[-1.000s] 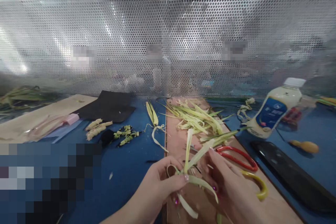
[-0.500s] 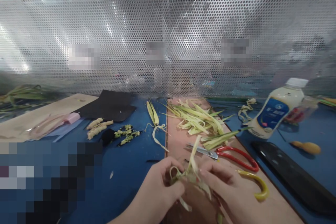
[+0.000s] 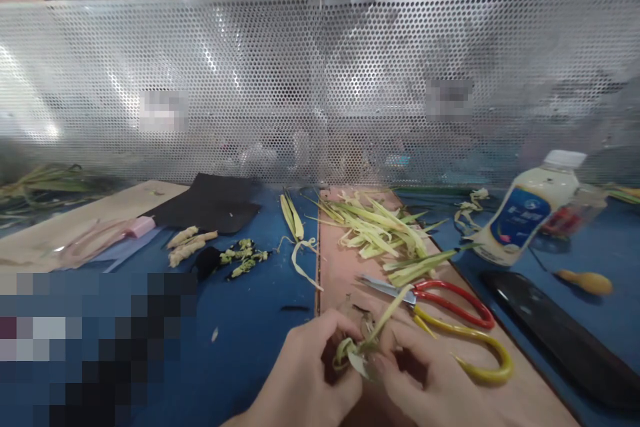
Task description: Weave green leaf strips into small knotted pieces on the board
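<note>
In front of me my left hand [image 3: 313, 370] is closed, its thumb and fingers pinching a looped, knotted bit of pale green leaf strip [image 3: 357, 353]. My right hand [image 3: 427, 370] grips the same strip from the other side, fingertips close to those of the left. One strip end sticks up to the right between the hands. Just beyond them lie scissors [image 3: 450, 300] with one red and one yellow handle, blades pointing left. A pile of loose leaf strips [image 3: 377, 227] lies behind the scissors on the pinkish-brown board [image 3: 333, 267].
To the right are a dark phone-like slab [image 3: 555, 333], a leaning milky bottle [image 3: 530, 207] and an orange-handled tool [image 3: 585, 280]. Braided pieces [image 3: 193, 245], green knotted pieces [image 3: 245, 257] and black sheet [image 3: 210, 203] lie left. A perforated metal screen [image 3: 320, 80] stands at the back.
My hands have shifted slightly lower, turning the strip so its upright end now leans right. More of the yellow scissor handle shows.
</note>
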Demonstrator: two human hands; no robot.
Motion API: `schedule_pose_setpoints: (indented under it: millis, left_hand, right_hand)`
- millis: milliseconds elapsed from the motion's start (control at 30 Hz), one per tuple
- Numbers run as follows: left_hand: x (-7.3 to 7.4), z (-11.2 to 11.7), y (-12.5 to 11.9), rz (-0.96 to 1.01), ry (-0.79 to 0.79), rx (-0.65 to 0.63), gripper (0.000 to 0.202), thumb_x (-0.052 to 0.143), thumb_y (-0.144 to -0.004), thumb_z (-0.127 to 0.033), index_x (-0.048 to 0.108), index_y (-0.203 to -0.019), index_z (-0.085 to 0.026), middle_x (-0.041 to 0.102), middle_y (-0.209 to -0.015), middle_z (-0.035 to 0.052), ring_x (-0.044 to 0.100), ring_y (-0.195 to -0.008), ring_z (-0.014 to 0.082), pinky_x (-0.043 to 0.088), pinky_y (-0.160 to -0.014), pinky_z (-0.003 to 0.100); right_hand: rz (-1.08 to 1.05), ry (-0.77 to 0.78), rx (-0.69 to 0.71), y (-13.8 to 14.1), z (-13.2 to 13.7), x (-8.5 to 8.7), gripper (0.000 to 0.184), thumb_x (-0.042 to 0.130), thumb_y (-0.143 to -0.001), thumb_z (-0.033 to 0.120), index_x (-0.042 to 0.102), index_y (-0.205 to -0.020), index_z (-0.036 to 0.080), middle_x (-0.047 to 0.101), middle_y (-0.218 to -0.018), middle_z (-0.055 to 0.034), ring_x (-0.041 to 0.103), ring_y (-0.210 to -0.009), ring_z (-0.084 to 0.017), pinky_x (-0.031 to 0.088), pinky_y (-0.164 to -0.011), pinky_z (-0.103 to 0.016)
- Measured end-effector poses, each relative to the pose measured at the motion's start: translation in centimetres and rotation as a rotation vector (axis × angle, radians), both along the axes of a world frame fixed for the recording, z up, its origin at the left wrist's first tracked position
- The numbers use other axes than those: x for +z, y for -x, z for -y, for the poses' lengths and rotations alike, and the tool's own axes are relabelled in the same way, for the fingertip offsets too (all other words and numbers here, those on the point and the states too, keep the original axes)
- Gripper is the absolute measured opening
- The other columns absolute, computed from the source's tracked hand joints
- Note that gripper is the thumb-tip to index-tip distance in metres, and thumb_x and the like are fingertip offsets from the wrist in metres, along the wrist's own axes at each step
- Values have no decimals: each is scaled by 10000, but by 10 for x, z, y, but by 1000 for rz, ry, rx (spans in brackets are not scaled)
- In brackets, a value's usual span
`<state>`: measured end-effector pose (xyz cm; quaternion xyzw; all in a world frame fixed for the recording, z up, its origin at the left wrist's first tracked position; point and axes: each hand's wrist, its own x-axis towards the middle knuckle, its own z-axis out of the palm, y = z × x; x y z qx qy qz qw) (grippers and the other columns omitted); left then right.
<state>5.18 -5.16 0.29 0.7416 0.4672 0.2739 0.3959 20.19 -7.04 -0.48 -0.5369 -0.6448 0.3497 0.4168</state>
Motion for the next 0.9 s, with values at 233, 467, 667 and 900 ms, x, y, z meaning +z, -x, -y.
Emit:
schedule_pose_setpoints:
  millis: [233,467,667,900]
  left_hand:
    - [-2,3,0,-31,-59,-6,264,461,-575,-58,580,-786,-163,580,-616,-25,468,-519,84,345,-495,168]
    - [1,2,-1,-15,-20,0,206,489,-609,-98,587,-777,-163,592,-641,-11,484,-554,96,361,-511,170]
    - [2,1,-1,-18,-5,21,183,482,-594,-93,573,-740,-156,533,-569,-31,420,-505,84,332,-480,170]
    - [0,3,-2,-4,-72,-27,171,494,-619,-104,589,-749,-159,601,-633,-8,497,-543,97,366,-510,171]
  right_hand:
    - [-69,-32,-71,2,2,-3,221,470,-701,258,330,-537,207,361,-553,50,361,-498,-96,291,-437,-195]
    - [-128,25,-91,4,7,-6,232,512,-716,332,393,-557,211,393,-522,56,358,-458,-95,303,-427,-198]
    - [-110,-36,-164,3,8,-10,239,480,-750,335,379,-570,214,378,-525,54,378,-445,-96,310,-429,-204]
    - [-23,-198,-162,5,10,-12,246,495,-748,282,349,-560,218,343,-498,53,354,-432,-100,306,-401,-205]
